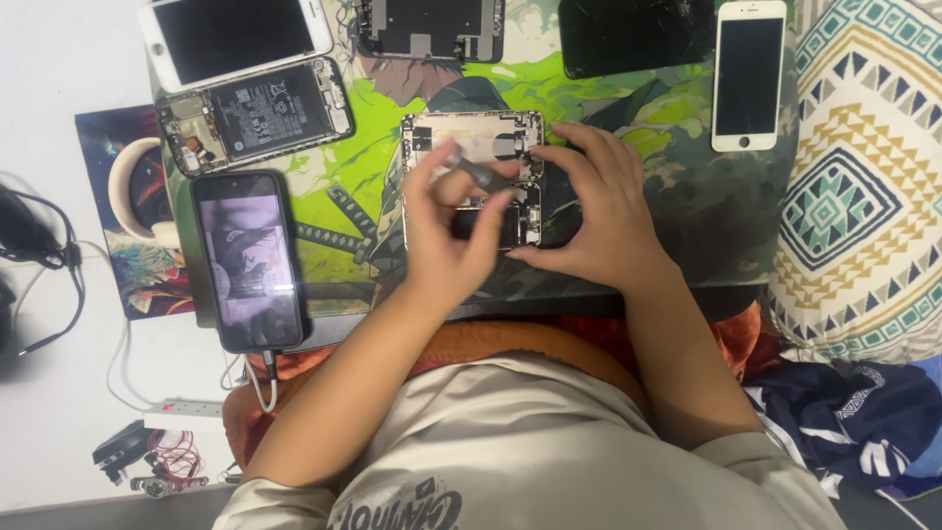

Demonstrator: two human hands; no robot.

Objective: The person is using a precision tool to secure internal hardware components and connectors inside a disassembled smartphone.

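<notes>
My left hand (pixel 446 231) pinches a slim screwdriver (pixel 476 174), tip on the opened phone (pixel 476 147) at mat (pixel 687 206) centre. My right hand (pixel 594 211) is curled, fingertips bracing the phone's edge. The phone looks light, rigid, fragile inside; grip by the frame edges only.

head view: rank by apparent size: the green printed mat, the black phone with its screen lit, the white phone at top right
1. green printed mat, by far the largest.
2. black phone with lit screen.
3. white phone, a bit smaller; it lies farther from the camera, so true sizes may match.
</notes>
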